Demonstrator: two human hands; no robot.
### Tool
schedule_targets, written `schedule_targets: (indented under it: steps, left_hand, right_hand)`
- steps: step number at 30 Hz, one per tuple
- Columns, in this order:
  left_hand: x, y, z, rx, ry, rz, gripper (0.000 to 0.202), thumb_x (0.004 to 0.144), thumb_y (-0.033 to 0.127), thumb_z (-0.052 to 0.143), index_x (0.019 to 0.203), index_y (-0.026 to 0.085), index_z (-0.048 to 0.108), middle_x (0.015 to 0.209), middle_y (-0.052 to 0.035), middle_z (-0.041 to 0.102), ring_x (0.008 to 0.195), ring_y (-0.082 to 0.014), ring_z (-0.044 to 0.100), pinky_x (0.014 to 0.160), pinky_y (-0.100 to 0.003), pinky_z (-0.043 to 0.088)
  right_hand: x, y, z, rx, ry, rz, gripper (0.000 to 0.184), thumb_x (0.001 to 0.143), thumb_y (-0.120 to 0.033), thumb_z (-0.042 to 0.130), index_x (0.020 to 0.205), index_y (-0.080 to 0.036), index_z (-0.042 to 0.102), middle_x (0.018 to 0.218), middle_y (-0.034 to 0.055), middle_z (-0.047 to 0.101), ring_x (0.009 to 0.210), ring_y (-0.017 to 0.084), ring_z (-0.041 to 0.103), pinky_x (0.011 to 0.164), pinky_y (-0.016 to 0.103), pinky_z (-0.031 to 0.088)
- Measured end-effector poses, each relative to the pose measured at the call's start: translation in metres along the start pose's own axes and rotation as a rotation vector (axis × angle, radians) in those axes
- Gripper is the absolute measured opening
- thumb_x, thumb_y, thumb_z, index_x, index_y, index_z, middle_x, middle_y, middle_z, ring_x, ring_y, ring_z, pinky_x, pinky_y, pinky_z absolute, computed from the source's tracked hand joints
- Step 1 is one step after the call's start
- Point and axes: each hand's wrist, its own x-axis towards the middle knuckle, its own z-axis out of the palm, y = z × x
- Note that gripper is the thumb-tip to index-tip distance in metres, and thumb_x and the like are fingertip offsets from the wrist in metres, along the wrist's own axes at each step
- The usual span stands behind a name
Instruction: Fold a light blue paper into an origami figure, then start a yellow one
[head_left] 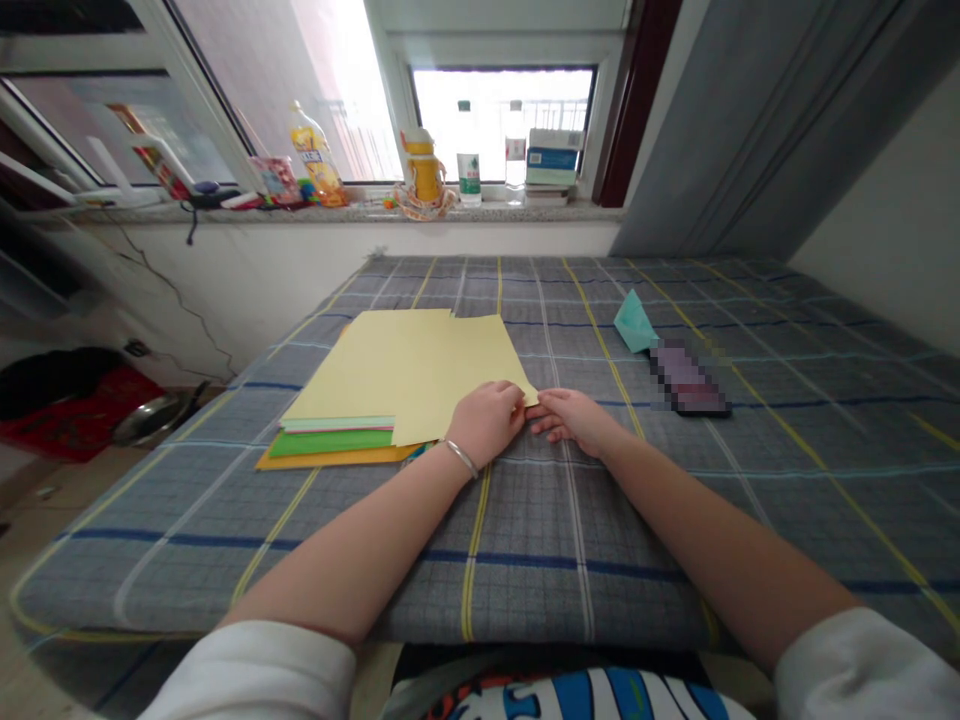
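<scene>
A sheet of pale yellow paper (442, 375) lies partly over a stack of coloured paper, whose green sheets (330, 442) and orange sheets (337, 458) show along the near edge. My left hand (489, 418), with a silver bracelet (462, 458) on the wrist, rests at the sheet's near right corner, fingers curled onto it. From the other side, my right hand (571, 418) pinches the tip of that corner between thumb and fingers. The two hands almost meet there. Something small and bluish beneath the left wrist is mostly hidden.
A folded teal paper piece (634, 322) touches a phone (690, 378) to the right on the plaid bed cover (420, 570). Bottles, including an orange drink bottle (315, 155), a yellow flask (424, 168) and boxes (553, 160) stand on the windowsill (360, 213) behind.
</scene>
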Motion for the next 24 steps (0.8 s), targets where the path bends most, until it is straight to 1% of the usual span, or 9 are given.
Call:
schedule_targets:
  steps: [2,5,9,12,14,17,20,22,24]
  left_hand:
    - [-0.001,-0.001,0.001,-0.007,-0.002,0.015,0.01,0.086,0.022,0.054,0.087,0.018,0.063,0.092,-0.0043,0.067,0.088,-0.0187,0.06,0.077,-0.028,0.047]
    - [-0.001,-0.003,0.002,-0.042,0.006,0.008,0.01,0.086,0.023,0.055,0.088,0.018,0.063,0.092,-0.0042,0.067,0.088,-0.0187,0.061,0.079,-0.029,0.048]
    - [0.0,-0.006,0.006,-0.083,0.003,-0.01,0.012,0.086,0.028,0.056,0.088,0.019,0.063,0.092,-0.004,0.067,0.086,-0.0187,0.061,0.078,-0.029,0.048]
    - [0.001,-0.008,0.01,-0.106,-0.001,-0.026,0.016,0.087,0.034,0.057,0.089,0.019,0.063,0.09,-0.004,0.067,0.084,-0.0186,0.061,0.077,-0.029,0.048]
    - [0.002,-0.008,0.012,-0.115,-0.003,-0.03,0.018,0.087,0.036,0.057,0.091,0.02,0.063,0.091,-0.0041,0.067,0.085,-0.0185,0.061,0.077,-0.029,0.048]
    - [0.003,-0.008,0.011,-0.081,-0.018,-0.021,0.018,0.09,0.033,0.053,0.09,0.019,0.063,0.09,-0.0049,0.066,0.085,-0.0183,0.061,0.077,-0.03,0.047]
    - [0.003,-0.006,0.006,-0.006,-0.027,-0.04,0.017,0.091,0.027,0.049,0.086,0.018,0.062,0.089,-0.0057,0.066,0.085,-0.0183,0.061,0.076,-0.029,0.046]
    - [0.003,-0.006,0.004,0.017,-0.016,-0.073,0.015,0.09,0.027,0.05,0.085,0.017,0.061,0.088,-0.0057,0.065,0.084,-0.0182,0.061,0.074,-0.029,0.046]
    - [0.003,-0.007,0.002,0.016,-0.002,-0.098,0.014,0.09,0.027,0.051,0.085,0.017,0.059,0.088,-0.0054,0.064,0.083,-0.0179,0.061,0.072,-0.028,0.046]
  right_hand:
    - [0.001,0.0,0.0,0.007,0.015,0.011,0.014,0.092,-0.017,0.046,0.096,-0.014,0.058,0.084,0.0089,0.072,0.057,0.01,0.063,0.044,0.017,0.045]
    - [0.003,0.001,-0.002,0.02,0.023,0.025,0.014,0.09,-0.016,0.048,0.099,-0.015,0.058,0.083,0.0087,0.073,0.058,0.01,0.064,0.045,0.017,0.046]
    - [0.008,0.0,-0.004,0.018,-0.018,0.047,0.014,0.091,-0.017,0.046,0.097,-0.015,0.059,0.083,0.008,0.072,0.055,0.009,0.064,0.044,0.017,0.047]
    - [0.012,-0.001,-0.003,-0.019,-0.055,0.064,0.012,0.09,-0.015,0.048,0.095,-0.015,0.059,0.085,0.0068,0.071,0.053,0.008,0.063,0.043,0.015,0.045]
    - [0.013,0.0,-0.001,-0.058,-0.047,0.061,0.01,0.088,-0.014,0.052,0.095,-0.015,0.058,0.085,0.0062,0.071,0.053,0.007,0.063,0.041,0.013,0.043]
    - [0.012,0.001,0.001,-0.099,-0.023,0.042,0.01,0.087,-0.016,0.055,0.097,-0.016,0.057,0.087,0.0061,0.07,0.052,0.007,0.063,0.038,0.013,0.041]
    - [0.013,0.002,0.002,-0.13,-0.009,0.037,0.018,0.088,-0.018,0.055,0.106,-0.016,0.055,0.088,0.0066,0.071,0.052,0.008,0.063,0.038,0.014,0.041]
    - [0.015,0.002,0.003,-0.172,0.009,0.024,0.029,0.088,-0.017,0.054,0.117,-0.016,0.051,0.082,0.0052,0.07,0.05,0.008,0.061,0.037,0.015,0.04]
    - [0.019,0.002,0.004,-0.229,0.024,-0.025,0.039,0.088,-0.017,0.054,0.126,-0.016,0.046,0.074,0.0016,0.068,0.045,0.008,0.058,0.037,0.016,0.038]
